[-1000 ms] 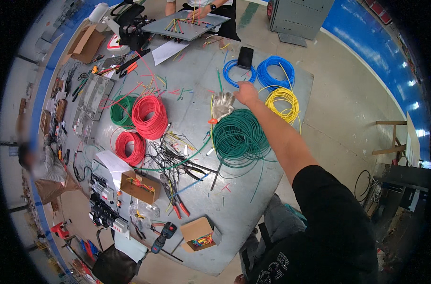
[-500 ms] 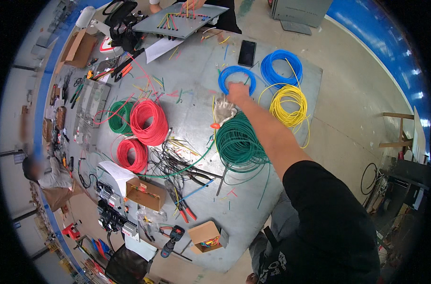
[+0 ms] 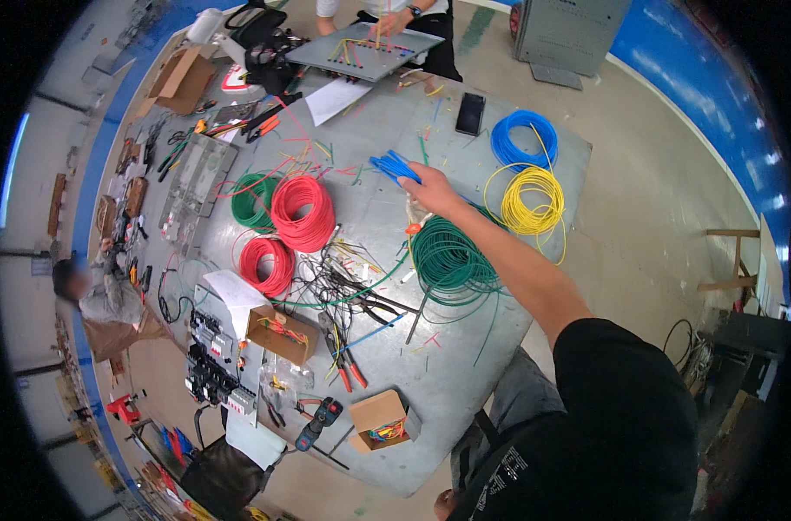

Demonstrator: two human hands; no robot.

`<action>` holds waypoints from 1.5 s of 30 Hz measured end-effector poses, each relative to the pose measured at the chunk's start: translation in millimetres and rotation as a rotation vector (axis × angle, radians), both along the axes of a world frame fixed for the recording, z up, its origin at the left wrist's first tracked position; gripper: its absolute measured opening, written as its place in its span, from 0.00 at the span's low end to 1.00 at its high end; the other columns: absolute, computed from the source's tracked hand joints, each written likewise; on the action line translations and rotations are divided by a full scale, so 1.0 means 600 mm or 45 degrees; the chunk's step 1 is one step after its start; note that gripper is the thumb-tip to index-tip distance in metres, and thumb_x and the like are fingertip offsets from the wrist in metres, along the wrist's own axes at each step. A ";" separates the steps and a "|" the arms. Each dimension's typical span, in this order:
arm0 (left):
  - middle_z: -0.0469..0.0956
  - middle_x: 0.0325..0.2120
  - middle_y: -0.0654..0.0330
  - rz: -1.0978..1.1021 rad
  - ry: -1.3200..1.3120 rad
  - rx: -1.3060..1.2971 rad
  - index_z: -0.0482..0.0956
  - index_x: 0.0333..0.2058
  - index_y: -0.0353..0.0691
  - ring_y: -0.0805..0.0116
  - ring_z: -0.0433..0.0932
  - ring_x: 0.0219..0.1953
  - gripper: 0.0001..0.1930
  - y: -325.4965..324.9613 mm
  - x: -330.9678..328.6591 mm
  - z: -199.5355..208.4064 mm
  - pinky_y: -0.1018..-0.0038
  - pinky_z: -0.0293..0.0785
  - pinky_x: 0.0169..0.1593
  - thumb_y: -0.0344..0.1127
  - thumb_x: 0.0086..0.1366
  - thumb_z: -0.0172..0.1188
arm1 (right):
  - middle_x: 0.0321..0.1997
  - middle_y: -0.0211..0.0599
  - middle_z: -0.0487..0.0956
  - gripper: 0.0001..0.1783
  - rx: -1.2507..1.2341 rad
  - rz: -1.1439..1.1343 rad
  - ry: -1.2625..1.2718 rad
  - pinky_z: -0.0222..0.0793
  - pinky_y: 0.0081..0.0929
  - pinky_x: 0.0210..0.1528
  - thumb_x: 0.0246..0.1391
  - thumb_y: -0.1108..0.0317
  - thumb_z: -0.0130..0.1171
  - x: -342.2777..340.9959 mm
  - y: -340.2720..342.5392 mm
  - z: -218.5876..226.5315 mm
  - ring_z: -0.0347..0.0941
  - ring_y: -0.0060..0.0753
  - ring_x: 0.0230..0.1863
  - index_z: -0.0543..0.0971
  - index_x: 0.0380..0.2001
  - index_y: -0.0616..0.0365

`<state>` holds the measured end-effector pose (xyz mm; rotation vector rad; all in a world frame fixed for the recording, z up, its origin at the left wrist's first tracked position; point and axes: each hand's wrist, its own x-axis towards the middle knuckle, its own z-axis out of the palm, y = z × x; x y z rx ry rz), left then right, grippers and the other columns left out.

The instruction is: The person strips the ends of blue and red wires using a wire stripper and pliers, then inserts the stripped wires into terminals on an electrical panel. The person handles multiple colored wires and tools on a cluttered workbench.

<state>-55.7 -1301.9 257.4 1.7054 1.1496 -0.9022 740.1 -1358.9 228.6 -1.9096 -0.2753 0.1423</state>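
Fingers (image 3: 419, 185) of the right hand (image 3: 430, 188) are clamping firmly around a blue coil (image 3: 392, 165), and it's showing edge-on, its loops fanning slightly at the far end. That coil is sitting just beyond and to the left of the big green coil (image 3: 432, 271), with the glove (image 3: 417, 211) lying partly hidden under the wrist, between the two. What's mattering most now, I'd judge, is keeping every turn pinched under the thumb; a loose loop could be springing out and snagging. Holding the bundle tight and high is looking wise, since the forearm is crossing right above the big green coil and its stray turns. Meanwhile the left hand (image 3: 445, 505) is hanging well to the near side of that landmark, mostly cut off, so I can't tell how its fingers are standing. Now the room: the red coils (image 3: 304, 236) are crowding the left of the big green coil, the yellow coil (image 3: 513, 204) and second blue coil (image 3: 502, 139) are lining its far right, and the phone (image 3: 470, 114) is lying beyond. More open metal is stretching on its near side, but the table's (image 3: 452, 386) slanting edge is running close there, so any swing is needing care.
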 end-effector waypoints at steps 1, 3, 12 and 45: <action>0.80 0.48 0.44 -0.130 -0.019 0.029 0.79 0.51 0.40 0.47 0.78 0.50 0.23 0.015 -0.020 0.004 0.57 0.72 0.58 0.49 0.64 0.59 | 0.27 0.44 0.80 0.15 0.024 0.024 -0.068 0.71 0.41 0.34 0.60 0.59 0.60 -0.015 0.001 0.032 0.77 0.42 0.27 0.76 0.39 0.61; 0.80 0.50 0.43 -0.198 -0.086 0.139 0.79 0.53 0.40 0.46 0.78 0.52 0.24 0.039 -0.040 0.016 0.57 0.72 0.59 0.49 0.64 0.58 | 0.25 0.43 0.78 0.13 0.127 0.109 -0.097 0.68 0.40 0.32 0.60 0.60 0.61 -0.080 0.022 0.132 0.74 0.44 0.25 0.76 0.37 0.60; 0.75 0.56 0.50 1.094 -1.472 -0.642 0.64 0.65 0.35 0.57 0.73 0.58 0.39 0.228 0.303 0.327 0.56 0.68 0.64 0.66 0.73 0.41 | 0.29 0.39 0.73 0.14 0.087 1.013 -0.898 0.67 0.41 0.34 0.50 0.62 0.71 -0.652 0.117 0.399 0.71 0.48 0.30 0.78 0.34 0.56; 0.72 0.22 0.66 0.574 -1.263 0.389 0.73 0.41 0.36 0.78 0.69 0.24 0.11 0.480 -0.382 0.364 0.76 0.66 0.29 0.39 0.74 0.55 | 0.28 0.26 0.76 0.09 0.521 1.100 0.940 0.63 0.14 0.24 0.63 0.66 0.62 -1.419 0.487 0.387 0.71 0.13 0.25 0.75 0.41 0.58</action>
